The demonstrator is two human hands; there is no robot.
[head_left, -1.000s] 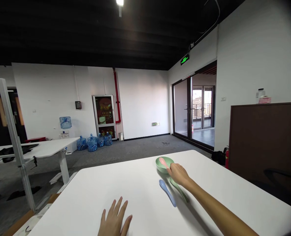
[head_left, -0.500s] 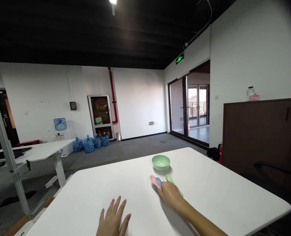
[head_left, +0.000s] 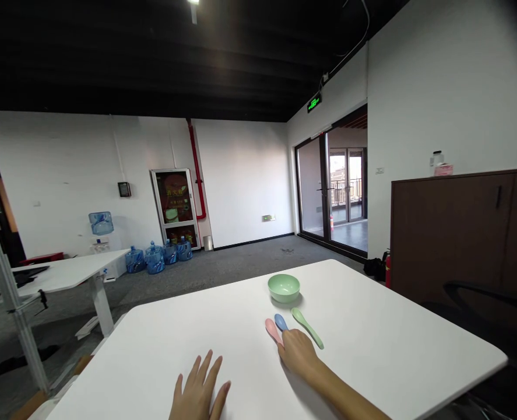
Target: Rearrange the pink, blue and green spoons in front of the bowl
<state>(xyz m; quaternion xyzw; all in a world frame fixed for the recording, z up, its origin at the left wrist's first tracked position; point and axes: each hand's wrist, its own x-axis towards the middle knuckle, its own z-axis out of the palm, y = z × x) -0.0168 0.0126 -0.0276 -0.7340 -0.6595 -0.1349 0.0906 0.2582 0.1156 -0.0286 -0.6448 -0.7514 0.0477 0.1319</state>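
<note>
My right hand [head_left: 299,352] is closed at the handle of a pink spoon [head_left: 273,330], whose bowl end shows beyond my thumb and index finger. Beside it lies a blue spoon [head_left: 281,322]; its handle is hidden under my fingers, and whether they touch it I cannot tell. A light green spoon [head_left: 307,328] rests at a slant just right of that hand, fully visible. Behind the spoons stands a green bowl [head_left: 283,288] with nothing seen inside. My left hand [head_left: 194,392] is spread flat, fingers apart, over the white table [head_left: 162,332] at the front.
Across the floor, several blue water bottles [head_left: 155,259] stand by the wall. Another white table [head_left: 70,274] and a metal post [head_left: 22,326] are on the left. A brown cabinet [head_left: 450,233] and a black chair [head_left: 489,291] are on the right.
My right hand has drawn back slightly toward me, and the pink spoon has shifted with it, parting from the blue spoon. More of the green spoon's handle shows. My left hand stays in place.
</note>
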